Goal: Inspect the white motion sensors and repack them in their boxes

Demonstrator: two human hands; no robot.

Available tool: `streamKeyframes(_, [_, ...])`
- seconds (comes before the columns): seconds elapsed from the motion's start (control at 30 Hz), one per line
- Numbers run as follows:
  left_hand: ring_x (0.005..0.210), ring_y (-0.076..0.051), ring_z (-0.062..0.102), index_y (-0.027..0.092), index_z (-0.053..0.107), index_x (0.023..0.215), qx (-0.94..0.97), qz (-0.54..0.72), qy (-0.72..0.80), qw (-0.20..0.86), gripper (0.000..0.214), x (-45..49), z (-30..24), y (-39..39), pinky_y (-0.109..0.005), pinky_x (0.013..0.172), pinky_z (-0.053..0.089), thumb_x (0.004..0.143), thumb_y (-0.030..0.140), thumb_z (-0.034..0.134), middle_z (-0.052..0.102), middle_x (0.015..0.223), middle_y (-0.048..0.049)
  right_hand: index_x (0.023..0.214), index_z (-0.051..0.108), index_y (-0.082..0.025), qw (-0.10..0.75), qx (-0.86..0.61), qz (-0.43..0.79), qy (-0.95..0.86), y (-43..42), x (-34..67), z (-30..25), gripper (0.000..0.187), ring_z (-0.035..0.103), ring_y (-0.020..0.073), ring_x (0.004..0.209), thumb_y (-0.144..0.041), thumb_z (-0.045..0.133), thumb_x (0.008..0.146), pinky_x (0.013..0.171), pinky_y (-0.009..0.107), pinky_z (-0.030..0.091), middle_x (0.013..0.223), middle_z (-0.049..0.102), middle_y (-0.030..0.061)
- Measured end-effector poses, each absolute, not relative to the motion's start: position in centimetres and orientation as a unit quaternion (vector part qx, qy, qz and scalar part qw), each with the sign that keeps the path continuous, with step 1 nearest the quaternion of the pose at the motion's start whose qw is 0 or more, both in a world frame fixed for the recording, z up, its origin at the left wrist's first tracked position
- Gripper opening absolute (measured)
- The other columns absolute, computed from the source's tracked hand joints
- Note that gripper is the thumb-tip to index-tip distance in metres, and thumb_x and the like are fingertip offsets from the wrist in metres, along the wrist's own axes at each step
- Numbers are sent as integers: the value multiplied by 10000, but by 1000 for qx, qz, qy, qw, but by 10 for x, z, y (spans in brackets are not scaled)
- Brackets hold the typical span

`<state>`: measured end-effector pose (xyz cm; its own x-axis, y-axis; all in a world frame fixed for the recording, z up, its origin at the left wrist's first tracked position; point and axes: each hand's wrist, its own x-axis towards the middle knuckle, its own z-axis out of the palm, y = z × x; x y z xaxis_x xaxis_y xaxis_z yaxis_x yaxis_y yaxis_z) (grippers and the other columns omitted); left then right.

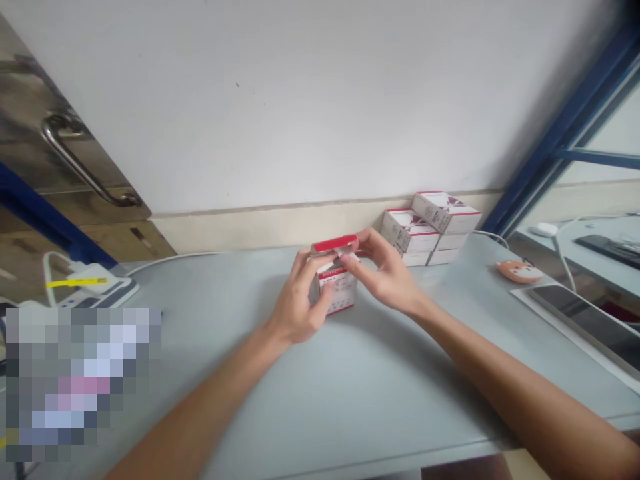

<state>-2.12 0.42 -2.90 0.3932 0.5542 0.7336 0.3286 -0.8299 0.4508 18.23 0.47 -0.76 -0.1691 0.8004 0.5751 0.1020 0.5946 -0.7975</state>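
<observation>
A small white carton with red trim stands upright on the pale blue table, near the middle. Its red top flap is lifted. My left hand wraps round the carton's left side, fingers closed on it. From the right, my right hand pinches the carton's top edge by the flap with thumb and fingers. Both forearms reach in from the bottom of the view.
A stack of several like cartons sits against the wall behind. An orange animal-shaped object and a dark tablet lie at the right. A white device with a yellow tag sits left, with a cable along the wall.
</observation>
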Motion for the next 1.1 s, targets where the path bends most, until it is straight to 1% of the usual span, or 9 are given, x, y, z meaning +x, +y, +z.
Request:
streamKeyframes(0.13, [1366,-274,545,265,550,1445,827,477,272,120,413,-23,-28,5,-484,1167,497,1036,213,525,580,1408,-113,1219,503,-278,572,-304,269,-713,5,180,-10,353,682,206,1072,-426,719,982,971,405,561,1143,686,51])
streamKeyframes(0.23, [1418,-298,516,228,551,1403,828,474,280,108,365,-24,-33,5,-503,1177,497,1039,225,517,532,1446,-146,1143,617,-250,548,-319,236,-737,5,181,-8,190,677,211,1072,-407,626,1037,963,396,558,1144,701,65])
streamKeyframes(0.3, [1472,-321,466,224,541,1383,828,477,279,97,340,-24,-41,7,-528,1178,499,1044,227,511,504,1469,-163,1088,646,-243,541,-328,230,-739,3,182,-6,160,680,213,1053,-393,613,1042,961,395,560,1116,712,60])
streamKeyframes(0.37, [1475,-323,468,251,461,1425,815,509,256,107,391,-22,-49,10,-526,1116,556,1042,230,534,456,1516,-171,1086,657,-246,538,-331,224,-742,2,182,-4,139,677,212,1035,-368,608,1043,966,399,560,1093,712,52])
streamKeyframes(0.43, [1399,-291,550,306,324,1489,789,557,220,136,522,-20,-55,13,-488,1009,626,1035,229,567,375,1580,-173,1084,672,-248,538,-326,214,-747,1,182,-3,125,673,209,1019,-341,597,1049,965,401,561,1076,706,50])
streamKeyframes(0.5, [1373,-273,572,336,280,1516,780,569,215,147,568,-20,-58,16,-480,993,637,1039,240,572,347,1603,-170,1087,687,-250,540,-315,210,-752,2,184,-4,126,675,212,1031,-332,598,1051,966,405,565,1081,705,56])
streamKeyframes(0.63, [1480,-311,467,310,401,1517,803,523,259,123,481,-23,-55,18,-549,1125,557,1058,275,539,448,1532,-161,1112,712,-250,529,-292,197,-772,6,190,-7,168,683,229,1091,-371,611,1052,1006,432,564,1154,701,86])
streamKeyframes(0.87, [1494,-291,449,342,420,1464,800,528,256,122,424,-24,-62,26,-546,1114,550,1067,261,545,414,1532,-140,1045,703,-247,547,-304,127,-769,16,186,-18,186,697,232,1126,-368,565,1077,972,416,569,1197,716,107])
streamKeyframes(1.1, [1383,-237,536,351,445,1397,809,529,248,58,356,-23,-56,26,-526,1094,555,1072,247,544,465,1459,-117,1021,639,-269,561,-337,63,-754,13,174,-36,190,703,228,1109,-374,500,1097,940,412,589,1250,704,106])
